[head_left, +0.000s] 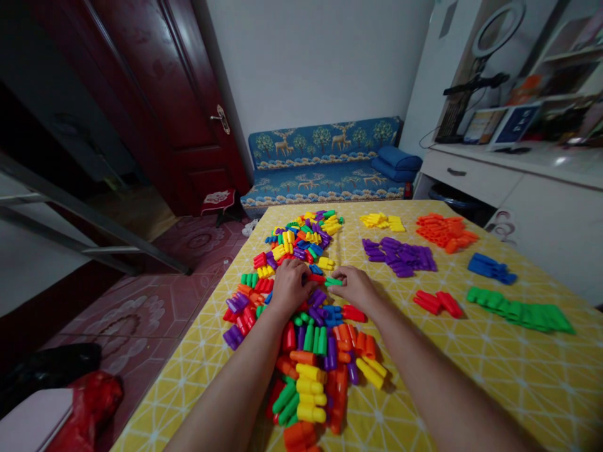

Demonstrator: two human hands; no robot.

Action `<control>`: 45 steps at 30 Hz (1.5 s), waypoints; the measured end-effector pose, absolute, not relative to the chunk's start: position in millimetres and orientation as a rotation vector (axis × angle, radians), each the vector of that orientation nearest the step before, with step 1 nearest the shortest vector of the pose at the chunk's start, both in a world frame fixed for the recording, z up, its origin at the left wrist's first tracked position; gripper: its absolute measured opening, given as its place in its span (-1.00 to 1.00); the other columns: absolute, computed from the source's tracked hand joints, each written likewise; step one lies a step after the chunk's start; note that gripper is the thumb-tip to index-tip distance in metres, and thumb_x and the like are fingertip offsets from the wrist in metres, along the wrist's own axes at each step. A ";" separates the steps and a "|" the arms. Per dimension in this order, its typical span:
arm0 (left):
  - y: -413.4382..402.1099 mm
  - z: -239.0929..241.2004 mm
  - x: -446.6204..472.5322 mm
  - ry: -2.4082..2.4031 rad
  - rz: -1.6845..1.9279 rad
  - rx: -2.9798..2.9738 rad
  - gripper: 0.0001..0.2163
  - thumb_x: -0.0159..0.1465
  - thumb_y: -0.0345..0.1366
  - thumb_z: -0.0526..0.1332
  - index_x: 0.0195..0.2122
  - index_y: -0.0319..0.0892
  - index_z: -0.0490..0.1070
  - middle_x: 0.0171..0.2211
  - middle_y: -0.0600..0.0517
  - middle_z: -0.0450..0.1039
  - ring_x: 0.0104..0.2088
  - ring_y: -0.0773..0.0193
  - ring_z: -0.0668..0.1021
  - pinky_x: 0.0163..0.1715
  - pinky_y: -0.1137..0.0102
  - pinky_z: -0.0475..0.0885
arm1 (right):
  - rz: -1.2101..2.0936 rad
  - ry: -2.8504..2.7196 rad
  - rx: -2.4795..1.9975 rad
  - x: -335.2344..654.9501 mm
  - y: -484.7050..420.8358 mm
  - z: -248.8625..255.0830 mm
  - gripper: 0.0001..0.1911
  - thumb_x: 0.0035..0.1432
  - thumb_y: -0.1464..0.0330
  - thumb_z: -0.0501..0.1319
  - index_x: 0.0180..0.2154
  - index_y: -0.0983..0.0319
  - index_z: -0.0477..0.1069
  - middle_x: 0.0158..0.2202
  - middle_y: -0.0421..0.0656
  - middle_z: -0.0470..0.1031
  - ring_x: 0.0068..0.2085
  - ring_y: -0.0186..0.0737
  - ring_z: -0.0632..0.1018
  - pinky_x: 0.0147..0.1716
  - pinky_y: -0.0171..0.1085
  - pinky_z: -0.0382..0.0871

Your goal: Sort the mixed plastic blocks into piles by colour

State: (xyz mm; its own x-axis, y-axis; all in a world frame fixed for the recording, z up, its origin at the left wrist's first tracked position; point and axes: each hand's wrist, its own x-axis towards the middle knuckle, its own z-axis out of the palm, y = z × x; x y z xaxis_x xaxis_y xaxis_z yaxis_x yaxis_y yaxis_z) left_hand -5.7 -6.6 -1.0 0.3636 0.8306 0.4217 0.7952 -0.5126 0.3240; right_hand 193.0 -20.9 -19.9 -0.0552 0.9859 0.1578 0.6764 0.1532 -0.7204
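Note:
A long heap of mixed plastic blocks [301, 295] in red, orange, yellow, green, blue and purple runs down the left of the yellow patterned tablecloth [471, 364]. My left hand [289, 285] lies on the heap with its fingers curled down into the blocks; what it holds is hidden. My right hand [355, 285] rests beside it, fingertips pinched on a small green block [332, 282]. Sorted groups lie to the right: yellow [382, 221], orange [445, 231], purple [400, 255], blue [490, 268], red [438, 302] and green [518, 311].
A blue patterned sofa [325, 163] stands beyond the table's far edge. A dark red door [179, 107] is at the left, above a tiled floor [155, 295]. White cabinets [518, 188] with a ring light [497, 31] line the right. A red bag [89, 402] lies at lower left.

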 end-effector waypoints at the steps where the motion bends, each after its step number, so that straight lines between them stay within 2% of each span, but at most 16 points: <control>1: -5.9 -1.3 -5.8 1.484 0.861 2.543 -0.85 0.15 -0.22 0.36 -0.33 -0.17 0.50 -0.27 -0.05 0.51 -0.15 0.09 0.47 -0.12 0.24 0.36 | 0.590 -1.715 -1.578 189.2 -19.4 -22.0 -0.69 -0.08 0.43 0.35 -0.20 0.22 0.52 -0.20 -0.10 0.53 -0.24 -0.21 0.55 -0.22 -0.26 0.42; 4: -5.3 -1.7 -5.9 1.417 0.923 2.517 -0.90 0.19 -0.32 0.32 -0.27 -0.18 0.50 -0.30 -0.03 0.53 -0.21 0.14 0.50 -0.18 0.31 0.37 | 0.500 -1.582 -1.479 189.5 -16.1 -18.7 -0.55 -0.06 0.46 0.31 -0.05 0.20 0.45 -0.03 -0.05 0.46 -0.09 -0.17 0.54 -0.18 -0.25 0.44; 6: -5.5 -1.9 -5.7 1.411 0.941 2.483 -0.91 0.21 -0.34 0.29 -0.25 -0.18 0.50 -0.29 -0.02 0.54 -0.23 0.16 0.52 -0.22 0.34 0.38 | 0.439 -1.674 -1.479 199.4 -17.6 -6.6 -0.58 -0.08 0.46 0.32 -0.09 0.19 0.48 -0.03 -0.06 0.47 -0.02 -0.12 0.50 -0.14 -0.21 0.42; 8: -5.6 -2.2 -5.4 1.418 0.937 2.468 -0.91 0.22 -0.35 0.28 -0.24 -0.17 0.51 -0.28 -0.02 0.55 -0.22 0.16 0.53 -0.24 0.35 0.38 | 0.476 -1.890 -1.571 212.0 -23.7 11.4 -0.70 -0.12 0.44 0.36 -0.24 0.18 0.53 -0.16 -0.12 0.53 -0.10 -0.12 0.52 -0.17 -0.21 0.39; 10: -5.5 -2.6 -5.0 1.421 0.922 2.467 -0.89 0.21 -0.35 0.28 -0.23 -0.17 0.51 -0.27 -0.02 0.56 -0.22 0.16 0.53 -0.23 0.35 0.38 | 0.635 -2.109 -1.687 220.6 -33.5 30.6 -0.79 -0.20 0.44 0.40 -0.39 0.16 0.54 -0.34 -0.20 0.55 -0.29 -0.18 0.54 -0.31 -0.25 0.35; 12: -5.0 -3.2 -4.8 1.426 0.901 2.472 -0.89 0.20 -0.36 0.29 -0.23 -0.17 0.52 -0.28 -0.02 0.56 -0.23 0.16 0.54 -0.24 0.36 0.39 | 0.746 -2.256 -1.782 221.1 -44.0 45.5 -0.77 -0.31 0.45 0.44 -0.47 0.14 0.54 -0.45 -0.25 0.53 -0.41 -0.23 0.51 -0.43 -0.30 0.27; 16: -4.1 -5.0 -5.1 1.426 0.921 2.477 -0.89 0.22 -0.35 0.28 -0.23 -0.17 0.53 -0.28 -0.03 0.57 -0.23 0.16 0.54 -0.22 0.35 0.40 | 0.645 -2.356 -1.939 208.0 -52.7 49.7 -0.67 -0.44 0.51 0.44 -0.49 0.11 0.54 -0.48 -0.28 0.53 -0.44 -0.24 0.50 -0.46 -0.31 0.17; 18: -4.3 -5.7 -5.5 1.394 0.949 2.471 -0.89 0.23 -0.35 0.26 -0.22 -0.16 0.53 -0.27 -0.02 0.57 -0.22 0.17 0.54 -0.20 0.34 0.40 | 0.572 -2.311 -1.962 203.8 -47.5 38.7 -0.74 -0.37 0.45 0.43 -0.48 0.10 0.54 -0.46 -0.26 0.54 -0.39 -0.20 0.52 -0.45 -0.30 0.18; 20: -4.8 -5.7 -5.7 1.362 0.967 2.460 -0.89 0.25 -0.35 0.25 -0.22 -0.16 0.54 -0.27 -0.02 0.57 -0.22 0.17 0.54 -0.20 0.34 0.40 | 0.452 -2.148 -1.974 202.4 -38.0 22.2 -0.83 -0.21 0.39 0.36 -0.43 0.12 0.55 -0.39 -0.19 0.57 -0.33 -0.16 0.54 -0.41 -0.28 0.22; 22: -5.4 -5.0 -5.5 1.343 0.983 2.450 -0.89 0.26 -0.36 0.24 -0.22 -0.17 0.54 -0.26 -0.03 0.57 -0.21 0.17 0.54 -0.20 0.34 0.41 | 0.372 -1.884 -1.929 200.4 -28.0 4.8 -0.83 -0.10 0.38 0.29 -0.35 0.17 0.54 -0.31 -0.12 0.58 -0.28 -0.14 0.54 -0.35 -0.27 0.27; 25: -6.4 -2.7 -4.9 1.289 1.005 2.441 -0.87 0.27 -0.39 0.21 -0.20 -0.19 0.53 -0.26 -0.05 0.56 -0.21 0.17 0.54 -0.18 0.34 0.41 | 0.568 -1.544 -1.655 189.3 -20.2 -13.1 -0.75 0.01 0.30 0.22 -0.22 0.22 0.48 -0.29 -0.12 0.57 -0.30 -0.19 0.54 -0.32 -0.27 0.36; 28: -7.7 -0.1 -3.9 1.182 0.998 2.465 -0.84 0.28 -0.43 0.19 -0.17 -0.19 0.53 -0.26 -0.05 0.55 -0.21 0.20 0.54 -0.17 0.35 0.42 | 0.703 -1.468 -1.371 172.2 -24.1 -16.6 -0.71 0.04 0.25 0.22 -0.17 0.21 0.43 -0.26 -0.15 0.55 -0.25 -0.18 0.54 -0.26 -0.25 0.41; 32: -9.5 2.3 -2.8 1.138 0.963 2.483 -0.85 0.27 -0.43 0.21 -0.18 -0.18 0.55 -0.27 -0.04 0.56 -0.21 0.20 0.54 -0.18 0.37 0.42 | 0.625 -1.642 -1.374 159.8 -34.0 -10.8 -0.77 0.03 0.40 0.22 -0.20 0.14 0.41 -0.18 -0.16 0.53 -0.14 -0.19 0.53 -0.12 -0.26 0.39; 36: -11.1 4.0 -2.1 1.154 0.959 2.426 -0.84 0.27 -0.40 0.23 -0.16 -0.16 0.54 -0.25 -0.02 0.58 -0.22 0.22 0.56 -0.17 0.37 0.43 | 0.689 -1.697 -1.466 161.5 -36.2 -6.6 -0.79 0.08 0.44 0.17 -0.20 0.10 0.38 -0.23 -0.22 0.55 -0.21 -0.25 0.54 -0.21 -0.34 0.38; 41: -12.2 4.4 -1.5 1.126 0.944 2.389 -0.82 0.27 -0.40 0.22 -0.12 -0.14 0.52 -0.20 -0.02 0.58 -0.19 0.23 0.57 -0.16 0.39 0.43 | 0.732 -1.617 -1.538 162.1 -34.7 -7.8 -0.94 0.00 0.40 0.20 -0.39 0.17 0.35 -0.44 -0.25 0.49 -0.39 -0.30 0.48 -0.41 -0.38 0.33; 45: -11.6 2.4 -1.8 1.181 0.943 2.388 -0.76 0.28 -0.39 0.19 -0.03 -0.17 0.49 -0.19 -0.05 0.58 -0.20 0.22 0.57 -0.20 0.38 0.44 | 1.044 -1.164 -1.320 168.3 -31.1 -7.2 -0.80 -0.01 0.20 0.22 -0.41 0.20 0.33 -0.50 -0.24 0.46 -0.48 -0.30 0.48 -0.56 -0.37 0.36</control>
State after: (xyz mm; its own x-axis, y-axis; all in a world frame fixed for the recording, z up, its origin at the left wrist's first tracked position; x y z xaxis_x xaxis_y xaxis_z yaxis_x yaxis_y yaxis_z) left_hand -1.8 -11.6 2.4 0.4422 0.7923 0.4203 0.5849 -0.6100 0.5346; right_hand 168.3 -31.1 -7.2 0.1483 0.9886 0.0259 0.0813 0.0139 -0.9966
